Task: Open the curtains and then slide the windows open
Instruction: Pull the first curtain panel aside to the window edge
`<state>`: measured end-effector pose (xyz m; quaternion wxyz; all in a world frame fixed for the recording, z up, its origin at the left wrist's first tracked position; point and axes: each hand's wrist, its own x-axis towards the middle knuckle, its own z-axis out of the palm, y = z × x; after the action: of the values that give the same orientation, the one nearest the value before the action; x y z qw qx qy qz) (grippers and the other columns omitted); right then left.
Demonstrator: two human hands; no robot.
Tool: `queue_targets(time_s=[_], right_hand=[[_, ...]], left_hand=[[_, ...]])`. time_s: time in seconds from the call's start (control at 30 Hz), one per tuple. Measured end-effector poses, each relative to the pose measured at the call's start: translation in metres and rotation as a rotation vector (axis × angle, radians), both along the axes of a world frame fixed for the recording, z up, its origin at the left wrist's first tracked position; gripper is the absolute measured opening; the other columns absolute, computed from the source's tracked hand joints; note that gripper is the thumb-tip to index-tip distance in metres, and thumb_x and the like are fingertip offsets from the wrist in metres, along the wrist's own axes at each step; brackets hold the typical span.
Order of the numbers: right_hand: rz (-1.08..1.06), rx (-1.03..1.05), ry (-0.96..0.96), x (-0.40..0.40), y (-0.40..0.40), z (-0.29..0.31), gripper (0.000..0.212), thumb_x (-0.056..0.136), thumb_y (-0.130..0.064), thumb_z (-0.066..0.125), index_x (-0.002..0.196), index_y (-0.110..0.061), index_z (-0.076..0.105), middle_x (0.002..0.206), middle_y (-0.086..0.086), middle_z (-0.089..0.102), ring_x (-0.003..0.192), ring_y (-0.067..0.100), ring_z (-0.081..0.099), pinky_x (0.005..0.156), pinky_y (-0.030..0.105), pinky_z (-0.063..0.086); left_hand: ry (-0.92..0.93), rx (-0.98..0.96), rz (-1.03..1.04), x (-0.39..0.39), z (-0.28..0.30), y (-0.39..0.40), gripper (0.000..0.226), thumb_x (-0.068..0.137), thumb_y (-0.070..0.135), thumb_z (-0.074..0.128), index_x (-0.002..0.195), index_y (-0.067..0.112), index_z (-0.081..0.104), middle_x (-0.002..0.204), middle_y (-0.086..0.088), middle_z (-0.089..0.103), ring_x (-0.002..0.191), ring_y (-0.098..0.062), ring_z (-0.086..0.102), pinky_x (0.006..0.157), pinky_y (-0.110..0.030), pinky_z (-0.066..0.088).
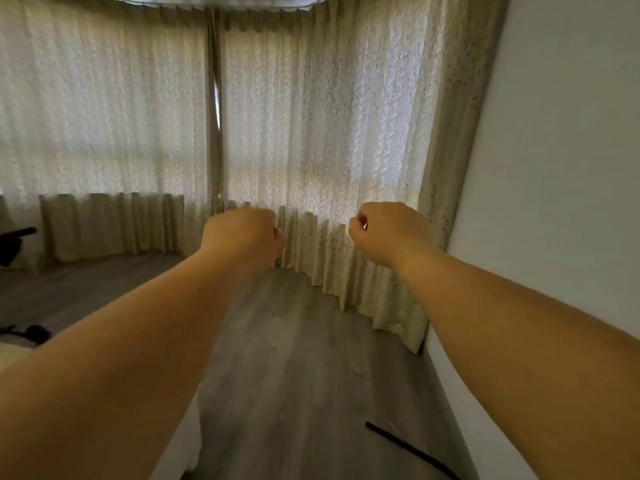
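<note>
no text, label, brand, number or sign can be read anywhere here, whether on fabric, wall or floor.

Windows fully hidden behind curtains [311, 133]; both hands' [242, 233] fingertips curled out of sight, grip on fabric unclear.

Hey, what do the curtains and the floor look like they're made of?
Curtains: seemingly a thin woven fabric, cream, with a raised speckled texture; daylight glows through and it hangs in soft pleats. The exact fibre cannot be told.
Floor: grey-brown planks with a wood-grain pattern and matte finish, probably laminate or vinyl, possibly real wood.
</note>
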<state>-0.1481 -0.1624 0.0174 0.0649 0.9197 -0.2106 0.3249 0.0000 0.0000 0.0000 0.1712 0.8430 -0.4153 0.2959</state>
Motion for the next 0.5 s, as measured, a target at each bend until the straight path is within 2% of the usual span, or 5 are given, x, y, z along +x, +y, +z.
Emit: queue_targets(time_s=[0.17, 0.23, 0.33, 0.4, 0.5], right_hand=[[-0.099, 0.046, 0.122, 0.035, -0.048, -0.03, 0.035, 0.094, -0.033, 0.036, 0.066, -0.018, 0.051, 0.061, 0.0, 0.054, 0.052, 0.015, 0.046, 0.047, 0.027, 0.03], [-0.107, 0.087, 0.119, 0.069, -0.064, -0.039, 0.033, 0.093, -0.032, 0.036, 0.064, -0.019, 0.046, 0.061, 0.0, 0.051, 0.053, 0.016, 0.044, 0.048, 0.028, 0.029], [-0.098, 0.123, 0.151, 0.125, -0.075, -0.045, 0.032, 0.092, -0.029, 0.039, 0.063, -0.017, 0.049, 0.061, 0.001, 0.05, 0.052, 0.016, 0.043, 0.049, 0.028, 0.032], [-0.065, 0.128, 0.247, 0.172, -0.077, -0.047, 0.03, 0.091, -0.03, 0.04, 0.067, -0.017, 0.053, 0.066, 0.002, 0.054, 0.057, 0.018, 0.047, 0.053, 0.03, 0.037], [0.038, 0.15, 0.451, 0.244, -0.081, -0.045, 0.029, 0.093, -0.033, 0.045, 0.089, -0.013, 0.065, 0.087, 0.009, 0.065, 0.078, 0.025, 0.059, 0.069, 0.037, 0.049]], left_hand=[[0.02, 0.118, -0.022, 0.038, -0.032, -0.027, 0.025, 0.085, 0.031, 0.041, 0.062, 0.022, 0.045, 0.061, 0.004, 0.049, 0.053, -0.013, 0.046, 0.047, -0.027, 0.032], [0.035, 0.127, -0.017, 0.073, -0.041, -0.035, 0.025, 0.085, 0.03, 0.042, 0.061, 0.022, 0.044, 0.06, 0.003, 0.049, 0.053, -0.014, 0.045, 0.046, -0.027, 0.031], [0.102, 0.108, -0.016, 0.127, -0.053, -0.043, 0.024, 0.084, 0.028, 0.044, 0.062, 0.022, 0.047, 0.062, 0.002, 0.051, 0.055, -0.016, 0.048, 0.047, -0.027, 0.034], [0.245, 0.125, -0.05, 0.17, -0.058, -0.052, 0.02, 0.085, 0.029, 0.046, 0.07, 0.021, 0.055, 0.07, 0.001, 0.056, 0.063, -0.017, 0.053, 0.054, -0.031, 0.042], [0.421, 0.177, -0.123, 0.235, -0.055, -0.068, 0.017, 0.087, 0.033, 0.048, 0.091, 0.022, 0.061, 0.085, 0.004, 0.058, 0.077, -0.015, 0.054, 0.068, -0.032, 0.046]])
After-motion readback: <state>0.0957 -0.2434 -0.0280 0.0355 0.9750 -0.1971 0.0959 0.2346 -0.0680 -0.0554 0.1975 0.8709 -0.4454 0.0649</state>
